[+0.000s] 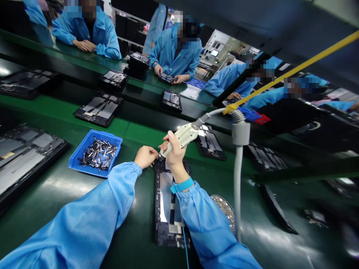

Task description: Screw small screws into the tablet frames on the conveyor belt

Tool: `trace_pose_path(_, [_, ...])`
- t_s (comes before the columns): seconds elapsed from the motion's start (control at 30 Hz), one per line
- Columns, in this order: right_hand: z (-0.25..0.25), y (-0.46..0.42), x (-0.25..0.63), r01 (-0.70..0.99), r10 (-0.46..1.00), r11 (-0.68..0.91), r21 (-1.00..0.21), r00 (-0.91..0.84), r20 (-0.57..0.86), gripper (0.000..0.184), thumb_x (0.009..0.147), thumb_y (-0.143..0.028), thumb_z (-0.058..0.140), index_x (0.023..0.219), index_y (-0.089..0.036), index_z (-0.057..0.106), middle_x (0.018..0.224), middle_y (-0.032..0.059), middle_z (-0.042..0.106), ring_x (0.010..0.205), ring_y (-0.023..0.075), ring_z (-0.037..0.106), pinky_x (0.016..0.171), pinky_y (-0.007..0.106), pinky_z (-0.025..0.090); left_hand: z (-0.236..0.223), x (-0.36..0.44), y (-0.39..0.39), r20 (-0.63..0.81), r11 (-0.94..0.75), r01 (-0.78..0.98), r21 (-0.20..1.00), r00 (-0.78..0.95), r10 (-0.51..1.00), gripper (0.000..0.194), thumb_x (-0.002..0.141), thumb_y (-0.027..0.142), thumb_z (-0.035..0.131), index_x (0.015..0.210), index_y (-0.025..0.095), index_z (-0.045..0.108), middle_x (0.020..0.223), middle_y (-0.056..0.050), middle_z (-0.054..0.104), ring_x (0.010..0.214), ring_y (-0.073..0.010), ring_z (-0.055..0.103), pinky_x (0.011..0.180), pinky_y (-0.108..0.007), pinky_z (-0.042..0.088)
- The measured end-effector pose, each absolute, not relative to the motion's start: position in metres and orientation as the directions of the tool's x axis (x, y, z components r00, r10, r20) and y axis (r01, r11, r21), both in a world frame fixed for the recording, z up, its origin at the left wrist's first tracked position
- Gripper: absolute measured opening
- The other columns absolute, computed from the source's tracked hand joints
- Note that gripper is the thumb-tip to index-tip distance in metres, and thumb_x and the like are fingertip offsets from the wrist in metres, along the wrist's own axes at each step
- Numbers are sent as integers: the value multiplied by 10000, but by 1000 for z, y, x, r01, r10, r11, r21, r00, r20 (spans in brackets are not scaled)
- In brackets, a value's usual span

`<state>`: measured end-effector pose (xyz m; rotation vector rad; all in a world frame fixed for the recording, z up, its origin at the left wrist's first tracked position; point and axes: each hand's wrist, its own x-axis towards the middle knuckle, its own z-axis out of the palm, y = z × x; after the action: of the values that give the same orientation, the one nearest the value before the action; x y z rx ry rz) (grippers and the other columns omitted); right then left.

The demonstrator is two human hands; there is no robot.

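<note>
My right hand (176,151) is wrapped round a cream electric screwdriver (185,135), whose tip points down and left at the top end of an open tablet (167,198). The tablet lies lengthwise before me, with silver and black inner parts showing; my right forearm covers part of it. My left hand (146,157) is at the tablet's upper left corner, close to the screwdriver tip, its fingers pinched together. What those fingers hold, if anything, is too small to make out. Left of that hand is a blue bin (75,161) full of small metal and black parts (98,155).
A grey upright hose (238,186) and a yellow strap (297,65) meet near the screwdriver's cord. A round dish of screws (224,209) sits beside my right sleeve. Several open tablets (99,108) lie along the green line (137,132). Co-workers in blue (176,52) sit opposite.
</note>
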<state>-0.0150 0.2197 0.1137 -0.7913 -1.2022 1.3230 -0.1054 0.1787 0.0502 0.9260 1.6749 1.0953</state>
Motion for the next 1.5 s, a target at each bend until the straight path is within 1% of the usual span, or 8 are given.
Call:
trace_pose_path(0.43, [162, 201, 8, -541, 932, 210, -814, -140, 333, 429, 739, -619, 735, 810, -198, 692, 386, -103, 432, 367, 105, 423, 508, 306, 477, 70, -114, 176, -135, 269, 374, 887, -348, 928, 165, 872, 142, 637, 708, 135, 653, 557, 12, 578, 469, -133, 586, 443, -217, 505])
trace_pose_path(0.57, [177, 173, 71, -556, 913, 191, -809, -202, 354, 437, 765, -620, 731, 923, -213, 718, 406, -100, 415, 361, 106, 379, 458, 296, 399, 87, -98, 146, 52, 187, 529, 828, -405, 913, 94, 888, 167, 652, 933, 157, 734, 980, -101, 741, 950, -221, 727, 896, -372, 626])
trace_pose_path(0.67, [163, 167, 127, -512, 896, 257, -820, -191, 401, 412, 802, -601, 724, 944, -215, 750, 426, -71, 448, 370, 128, 420, 461, 322, 426, 77, -57, 96, 249, -118, 709, 695, -84, 965, 196, 901, 268, 696, 1077, 205, 756, 1233, -128, 730, 1210, -272, 664, 1099, -428, 539])
trace_pose_path(0.83, [143, 171, 198, -413, 917, 372, -832, 25, 397, 404, 767, -586, 776, 897, -204, 786, 418, -44, 486, 368, 134, 452, 468, 323, 450, 9, -2, 29, 327, -606, 782, 143, 541, 775, 668, 916, 526, 696, 1490, 206, 579, 1470, -152, 639, 1361, -368, 602, 1140, -536, 514])
trace_pose_path(0.93, [140, 176, 220, -407, 915, 403, -820, 150, 376, 412, 753, -583, 785, 881, -191, 781, 412, -48, 477, 367, 129, 449, 466, 316, 457, -5, -20, 57, 280, -506, 861, -61, 501, 819, 585, 984, 301, 601, 1552, 185, 519, 1557, -144, 555, 1444, -357, 534, 1180, -545, 480])
trace_pose_path(1.07, [135, 179, 230, -460, 943, 332, -824, 181, 279, 442, 726, -575, 807, 895, -168, 762, 404, -64, 465, 363, 113, 422, 433, 289, 412, 39, -63, 147, 223, -224, 971, -79, 237, 946, 563, 964, 94, 457, 1503, 197, 585, 1544, -129, 572, 1458, -364, 516, 1177, -604, 461])
trace_pose_path(1.37, [136, 172, 227, -417, 986, 150, -897, 133, 103, 475, 645, -615, 850, 627, -189, 640, 389, -51, 480, 372, 101, 438, 425, 283, 374, 116, -110, 277, 44, 147, 989, -18, -146, 988, 529, 863, 104, 517, 1373, 84, 657, 1510, -268, 558, 1392, -489, 514, 1125, -737, 395])
trace_pose_path(1.5, [133, 168, 223, -396, 997, 70, -916, 63, 50, 455, 671, -603, 842, 730, -174, 703, 419, -61, 495, 386, 99, 447, 447, 278, 396, 119, -77, 315, 26, 120, 989, 85, -123, 992, 485, 909, 190, 521, 1365, 104, 663, 1481, -231, 596, 1417, -395, 521, 1192, -533, 406])
